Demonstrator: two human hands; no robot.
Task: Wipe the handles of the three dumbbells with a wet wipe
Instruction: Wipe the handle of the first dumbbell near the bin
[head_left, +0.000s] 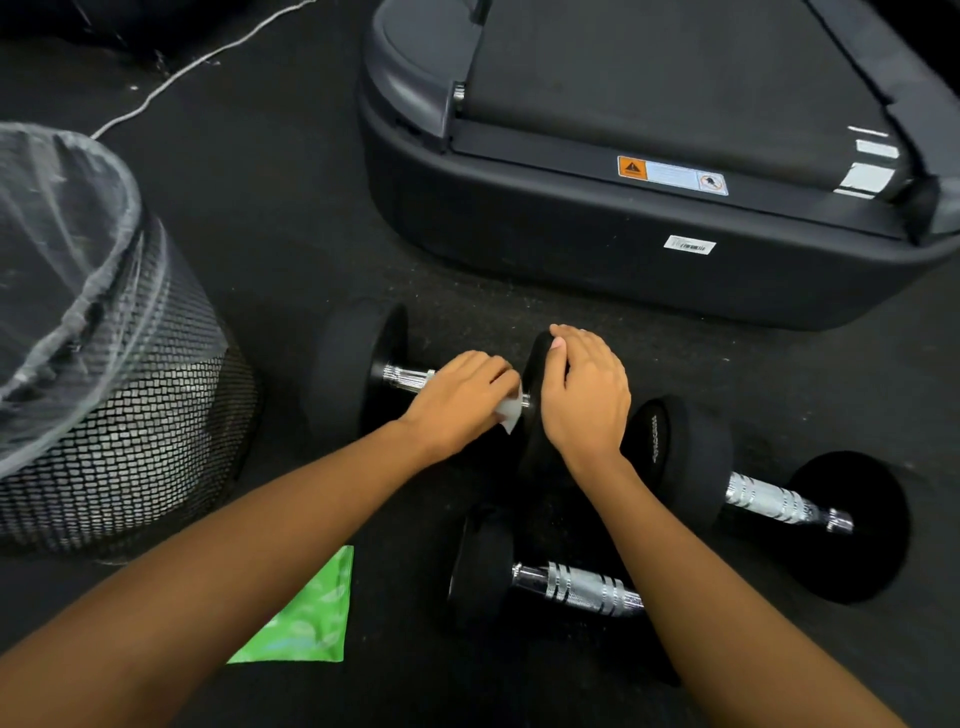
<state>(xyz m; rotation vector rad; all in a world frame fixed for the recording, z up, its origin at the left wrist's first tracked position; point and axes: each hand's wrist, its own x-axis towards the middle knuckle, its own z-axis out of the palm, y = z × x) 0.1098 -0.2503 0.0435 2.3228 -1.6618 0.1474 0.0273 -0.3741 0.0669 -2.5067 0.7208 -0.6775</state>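
I am seeing my left hand (462, 400) closing its grip around the ridged chrome handle (410, 375) of the far dumbbell (358, 364), pressing a white wet wipe (510, 415) against the bar near the right-hand weight. My right hand (587, 395) is lying flat, fingers together, over that round matte black weight, clamped on nothing. Two more dumbbells (769, 499) (571, 587) with knurled steel handles are lying on the dark speckled floor (291, 249) nearer me. A glossy green wipe packet (306, 618) is lying beside a black mesh bin (119, 405) lined with clear plastic.
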